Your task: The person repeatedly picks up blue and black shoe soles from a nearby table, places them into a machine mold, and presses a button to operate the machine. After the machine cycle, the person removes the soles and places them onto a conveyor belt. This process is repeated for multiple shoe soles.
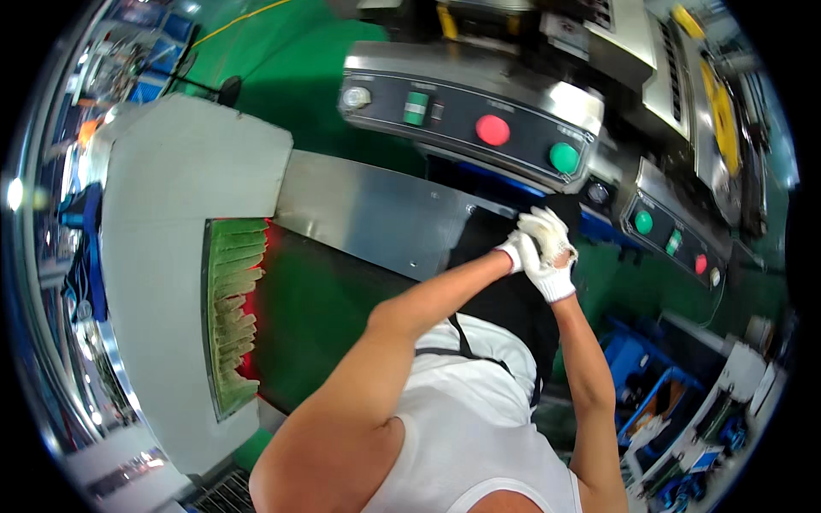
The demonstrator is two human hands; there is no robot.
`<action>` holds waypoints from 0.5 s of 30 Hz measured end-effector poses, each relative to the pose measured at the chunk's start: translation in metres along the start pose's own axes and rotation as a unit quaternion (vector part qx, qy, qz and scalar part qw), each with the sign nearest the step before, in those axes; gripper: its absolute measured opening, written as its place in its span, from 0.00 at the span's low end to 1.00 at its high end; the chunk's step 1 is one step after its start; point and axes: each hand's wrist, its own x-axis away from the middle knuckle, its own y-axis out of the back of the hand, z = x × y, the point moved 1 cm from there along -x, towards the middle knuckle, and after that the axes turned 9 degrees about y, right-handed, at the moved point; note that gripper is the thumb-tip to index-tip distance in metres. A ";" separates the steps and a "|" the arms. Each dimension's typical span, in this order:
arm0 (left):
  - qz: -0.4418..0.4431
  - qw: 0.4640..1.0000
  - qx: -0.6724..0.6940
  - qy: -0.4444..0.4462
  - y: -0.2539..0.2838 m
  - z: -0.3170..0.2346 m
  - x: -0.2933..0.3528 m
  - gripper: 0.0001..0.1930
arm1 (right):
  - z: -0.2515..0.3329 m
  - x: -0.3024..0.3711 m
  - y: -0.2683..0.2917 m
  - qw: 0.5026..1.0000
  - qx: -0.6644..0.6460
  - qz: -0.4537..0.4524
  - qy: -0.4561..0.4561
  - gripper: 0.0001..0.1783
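Note:
My left hand [542, 226] and my right hand [548, 275] are pressed together in front of my waist, just right of the middle of the view. Both wear white knitted gloves with dark red edging at the cuffs. The fingers look closed and overlap one another, and a patch of bare skin shows between the gloves. Whether anything lies between them is hidden. Beyond the hands, the nearest thing is a metal control panel [466, 120] with a red button [493, 130] and a green button [564, 158].
At left stands a pale machine housing [184, 179] with a ragged green strip curtain [235, 299] and red light behind it. A green belt [316, 316] and a metal plate [359, 205] run from it. A second control panel [671, 227] and blue bins [637, 368] are at right.

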 end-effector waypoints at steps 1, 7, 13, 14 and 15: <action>-0.009 1.000 0.013 0.001 0.004 0.000 0.001 0.16 | -0.002 -0.003 -0.005 1.000 -0.010 -0.006 0.006 0.11; -0.013 0.996 0.086 0.006 0.016 0.005 0.002 0.16 | 0.009 -0.009 -0.012 0.999 0.039 0.004 0.002 0.11; -0.004 0.992 0.127 0.018 0.016 0.019 0.004 0.17 | 0.010 -0.005 -0.014 0.999 0.035 -0.015 -0.007 0.10; -0.003 0.991 0.130 0.017 0.016 0.019 0.005 0.17 | 0.011 -0.004 -0.012 0.999 0.039 -0.011 -0.014 0.10; -0.001 0.991 0.132 0.019 0.017 0.021 0.004 0.17 | 0.012 -0.005 -0.009 0.999 0.042 -0.007 -0.020 0.10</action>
